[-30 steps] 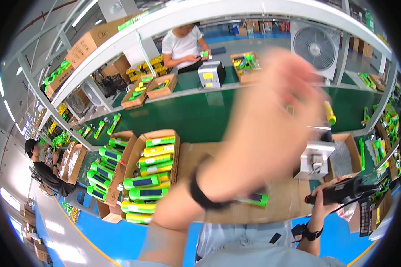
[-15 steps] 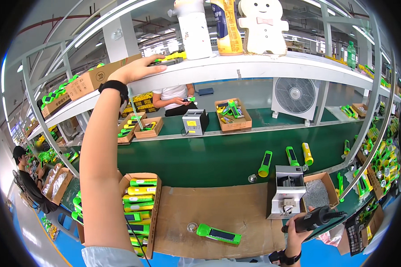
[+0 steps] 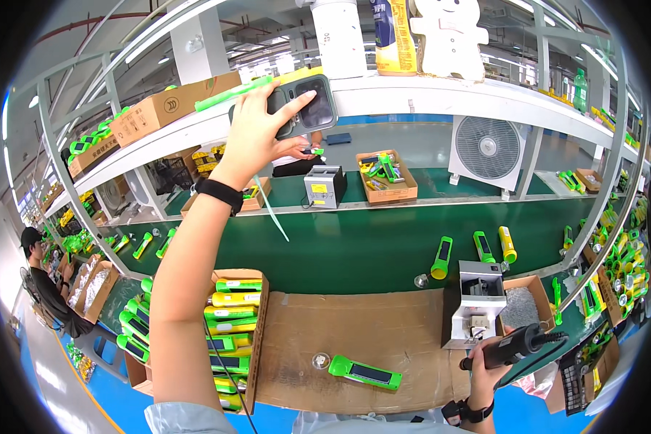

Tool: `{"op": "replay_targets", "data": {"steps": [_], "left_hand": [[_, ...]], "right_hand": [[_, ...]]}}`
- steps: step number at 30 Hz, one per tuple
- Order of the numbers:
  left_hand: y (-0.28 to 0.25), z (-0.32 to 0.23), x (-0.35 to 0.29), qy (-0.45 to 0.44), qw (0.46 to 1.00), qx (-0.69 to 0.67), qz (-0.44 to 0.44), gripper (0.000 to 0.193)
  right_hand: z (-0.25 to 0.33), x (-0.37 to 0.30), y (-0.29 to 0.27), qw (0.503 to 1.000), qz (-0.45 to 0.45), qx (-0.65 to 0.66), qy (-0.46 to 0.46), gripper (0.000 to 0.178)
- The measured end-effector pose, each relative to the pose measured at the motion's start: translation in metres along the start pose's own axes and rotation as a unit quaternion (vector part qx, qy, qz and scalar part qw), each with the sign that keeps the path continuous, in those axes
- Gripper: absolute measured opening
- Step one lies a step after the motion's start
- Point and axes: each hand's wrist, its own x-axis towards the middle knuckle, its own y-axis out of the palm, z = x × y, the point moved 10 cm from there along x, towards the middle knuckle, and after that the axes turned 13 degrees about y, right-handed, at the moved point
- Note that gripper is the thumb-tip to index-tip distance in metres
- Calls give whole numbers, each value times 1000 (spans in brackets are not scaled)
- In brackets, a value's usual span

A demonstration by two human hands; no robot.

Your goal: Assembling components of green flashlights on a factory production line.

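My left hand (image 3: 257,137) is raised at the edge of the white shelf (image 3: 369,98), its fingers closed round a flat dark phone (image 3: 315,105) with rounded corners. Low on the right, my right hand (image 3: 484,372) grips a black electric screwdriver (image 3: 512,349) with a coiled cord. On the cardboard sheet (image 3: 296,318) between my arms lies a green flashlight (image 3: 369,372) with a dark solar panel, and a small clear round part (image 3: 320,360) lies beside its head. Near the screwdriver stands a grey metal machine (image 3: 477,307).
A carton of green and yellow flashlights (image 3: 264,304) stands beside my left forearm. Several flashlights lie on the green conveyor (image 3: 340,253). An open box of small screws (image 3: 519,307) is right of the machine. Beyond are a fan (image 3: 488,148) and co-workers, one in black (image 3: 47,289) at left.
My left hand has come away from the shelf top, moving right with the phone now in it. My right hand still holds the screwdriver. The whole view has shifted slightly.
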Motion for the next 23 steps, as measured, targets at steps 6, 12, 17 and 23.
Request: {"op": "replay_targets", "data": {"steps": [6,12,17,23], "left_hand": [[-13,-10,-4,12,996,74,-36,74],[-28,-23,-9,-9,996,54,-77,72],[-41,-48,-9,-3,995,78,-64,67],[-46,-68,-12,11,997,43,-64,66]], "right_hand": [[6,-7,4,1000,12,14,-8,69],[8,-7,8,999,15,30,1,67],[8,-7,13,1000,21,11,-7,68],[5,-9,21,999,42,16,-4,68]]}}
